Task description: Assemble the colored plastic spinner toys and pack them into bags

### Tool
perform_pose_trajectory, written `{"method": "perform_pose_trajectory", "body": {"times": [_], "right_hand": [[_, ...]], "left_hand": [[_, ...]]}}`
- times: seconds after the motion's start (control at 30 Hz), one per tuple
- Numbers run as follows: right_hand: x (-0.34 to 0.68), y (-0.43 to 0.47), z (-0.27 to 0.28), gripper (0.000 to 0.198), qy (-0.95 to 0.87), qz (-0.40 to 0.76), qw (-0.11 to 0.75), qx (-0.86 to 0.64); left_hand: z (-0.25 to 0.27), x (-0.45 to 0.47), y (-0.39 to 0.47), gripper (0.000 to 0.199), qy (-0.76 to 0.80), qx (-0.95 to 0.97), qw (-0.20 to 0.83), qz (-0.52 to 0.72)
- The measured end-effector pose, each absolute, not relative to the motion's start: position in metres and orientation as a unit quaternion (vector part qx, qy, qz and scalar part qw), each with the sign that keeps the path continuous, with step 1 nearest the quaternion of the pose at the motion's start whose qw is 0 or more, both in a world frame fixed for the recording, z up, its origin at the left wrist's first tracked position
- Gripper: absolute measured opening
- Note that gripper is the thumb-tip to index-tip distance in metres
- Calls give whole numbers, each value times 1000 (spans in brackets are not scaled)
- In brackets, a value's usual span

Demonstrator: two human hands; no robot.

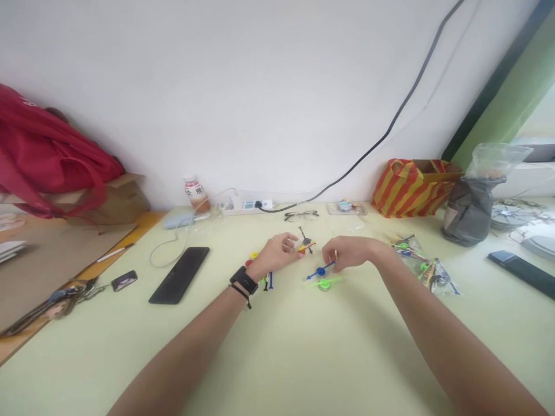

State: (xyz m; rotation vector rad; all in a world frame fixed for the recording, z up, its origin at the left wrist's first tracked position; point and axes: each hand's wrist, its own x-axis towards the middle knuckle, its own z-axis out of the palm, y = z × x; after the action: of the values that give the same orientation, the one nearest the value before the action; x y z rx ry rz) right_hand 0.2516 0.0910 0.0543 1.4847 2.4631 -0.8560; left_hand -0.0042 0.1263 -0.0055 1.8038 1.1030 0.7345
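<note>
My right hand is closed in a pinch on one end of a blue arrow spinner. Just below the blue arrow, a green arrow spinner with a clear round base rests on the table. My left hand, with a black watch at its wrist, is curled beside a small group of pieces. Its fingertips are closed around something pale or clear that I cannot make out. By those fingertips lie a black arrow spinner and red and yellow pieces. More coloured pieces show partly from under my left wrist.
Bagged spinners lie to the right. A black phone is at left, with keys beyond it. Eyeglasses, a power strip and a bottle stand along the wall. A striped bag sits at back right.
</note>
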Motion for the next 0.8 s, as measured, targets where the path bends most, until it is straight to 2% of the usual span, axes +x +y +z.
{"method": "perform_pose_trajectory", "body": {"times": [0.1,0.23,0.33,0.43,0.5,0.67,0.73,0.8], "right_hand": [[247,97,46,16,823,-305,71,475],[254,96,60,21,826,-310,25,470],[264,88,81,29,825,-299,-39,478],[271,75,104,34,832,-277,-97,471],[272,66,116,34,829,-262,-163,466],[265,50,135,27,744,-201,-429,473],[259,48,138,21,713,-168,-489,473],[252,48,137,17,706,-145,-502,478]], "left_hand": [[-7,-4,125,46,439,732,430,293],[-5,-2,123,36,428,713,464,306],[-8,-1,122,44,426,699,498,287],[-9,-1,120,53,415,721,479,281],[-6,-1,118,48,392,742,467,277],[5,1,111,41,382,761,448,273],[7,3,109,39,384,762,438,283],[9,5,106,36,382,763,430,294]]}}
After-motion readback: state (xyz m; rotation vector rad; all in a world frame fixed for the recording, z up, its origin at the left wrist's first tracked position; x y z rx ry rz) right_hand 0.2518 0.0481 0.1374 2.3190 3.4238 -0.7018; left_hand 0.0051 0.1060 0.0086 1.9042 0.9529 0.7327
